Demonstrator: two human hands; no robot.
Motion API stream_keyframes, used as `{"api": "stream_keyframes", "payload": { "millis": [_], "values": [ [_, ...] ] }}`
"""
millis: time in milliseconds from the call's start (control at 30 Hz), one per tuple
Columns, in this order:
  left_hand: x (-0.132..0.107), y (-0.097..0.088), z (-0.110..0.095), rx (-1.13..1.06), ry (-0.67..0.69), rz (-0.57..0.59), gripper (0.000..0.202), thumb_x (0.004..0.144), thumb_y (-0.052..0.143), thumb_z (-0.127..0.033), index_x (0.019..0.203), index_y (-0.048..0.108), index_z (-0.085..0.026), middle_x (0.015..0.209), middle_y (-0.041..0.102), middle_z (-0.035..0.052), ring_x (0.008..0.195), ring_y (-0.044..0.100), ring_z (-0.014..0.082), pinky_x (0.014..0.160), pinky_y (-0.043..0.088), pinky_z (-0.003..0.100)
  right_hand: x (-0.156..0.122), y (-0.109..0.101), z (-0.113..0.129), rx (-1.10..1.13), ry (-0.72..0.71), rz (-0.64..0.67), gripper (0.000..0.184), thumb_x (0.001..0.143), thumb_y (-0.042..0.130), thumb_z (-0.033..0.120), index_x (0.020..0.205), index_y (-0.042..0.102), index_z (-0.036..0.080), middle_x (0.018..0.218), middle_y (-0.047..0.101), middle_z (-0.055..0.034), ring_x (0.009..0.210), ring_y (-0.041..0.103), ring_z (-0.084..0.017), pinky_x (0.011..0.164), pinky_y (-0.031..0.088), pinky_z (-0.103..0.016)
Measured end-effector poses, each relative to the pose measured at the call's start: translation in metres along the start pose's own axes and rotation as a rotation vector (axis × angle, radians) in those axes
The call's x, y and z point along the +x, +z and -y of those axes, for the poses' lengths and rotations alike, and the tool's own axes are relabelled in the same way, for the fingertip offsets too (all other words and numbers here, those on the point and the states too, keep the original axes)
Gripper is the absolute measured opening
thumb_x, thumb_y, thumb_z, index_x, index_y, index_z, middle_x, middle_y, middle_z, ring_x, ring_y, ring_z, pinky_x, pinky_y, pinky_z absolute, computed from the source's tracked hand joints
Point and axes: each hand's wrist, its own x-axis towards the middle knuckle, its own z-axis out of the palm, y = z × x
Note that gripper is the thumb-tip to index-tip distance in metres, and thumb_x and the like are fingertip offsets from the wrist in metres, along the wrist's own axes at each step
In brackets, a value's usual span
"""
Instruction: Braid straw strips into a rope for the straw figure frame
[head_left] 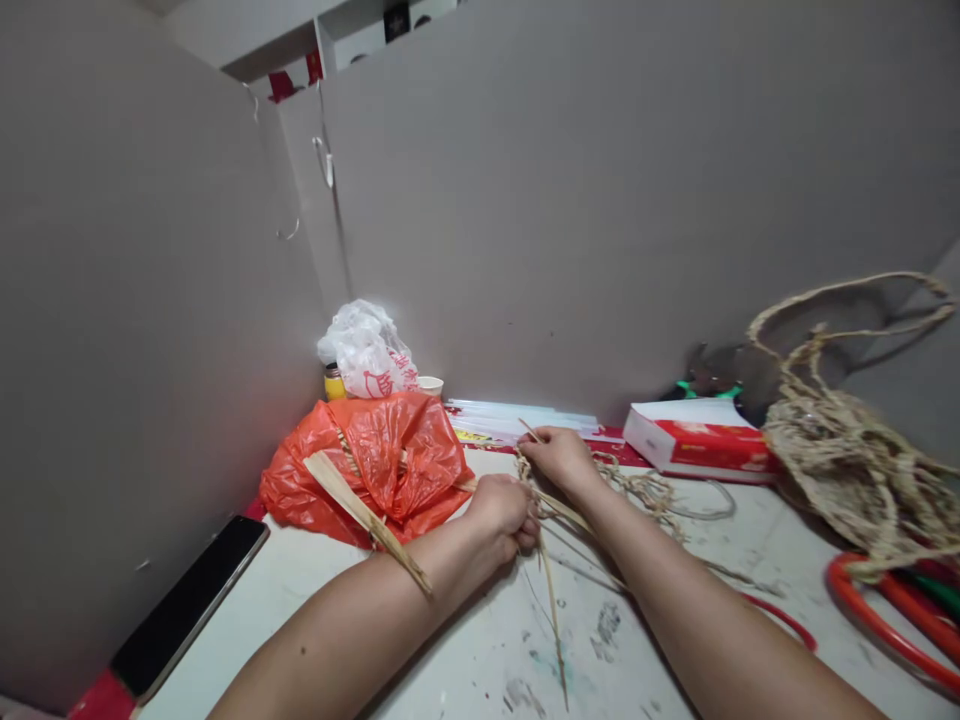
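Braided straw cord (523, 468), knotted and loose-ended, held at two places over a smudged white tabletop (480, 670).
By head camera, I log: left hand (504, 513), fingers curled tight on the cord's near part; right hand (561, 460), fingertips pinched at its far end, a thin stiff strand (530, 431) jutting above them; one slim, tapering strand (555, 617) trailing toward the camera. Left: crinkled, glossy orange plastic bag (412, 440), flat fibrous straw strips (347, 497) fanned before it. Right: oblong red-and-white carton (712, 447), just beside a coarse openwork straw bag (847, 465) with twisted loop handle.
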Motion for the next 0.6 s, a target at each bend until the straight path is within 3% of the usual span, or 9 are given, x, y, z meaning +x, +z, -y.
{"api": "stream_keyframes", "payload": {
  "millis": [400,600],
  "values": [
    [-0.0012,0.0026,-0.0047,-0.031,-0.024,-0.006,0.019,0.067,0.047,-0.008,0.060,0.032,-0.018,0.042,0.030,-0.0076,0.033,0.022,0.0022,0.040,0.010,0.019,0.0010,-0.0024,0.0042,-0.219,-0.038,0.010,0.021,0.069,0.058,0.029,0.081,0.072,0.020,0.069,0.067,-0.0057,0.059,0.055,-0.017,0.050,0.029,-0.025],
    [-0.0006,0.0027,-0.0057,-0.039,-0.055,0.005,0.022,0.071,0.050,-0.011,0.059,0.033,-0.018,0.041,0.029,-0.0081,0.034,0.020,0.0012,0.041,0.009,0.017,-0.0009,-0.0050,0.0033,-0.090,-0.055,0.085,0.022,0.071,0.057,0.031,0.074,0.070,0.014,0.060,0.063,-0.0038,0.054,0.051,-0.014,0.049,0.030,-0.023]
  ]
}}
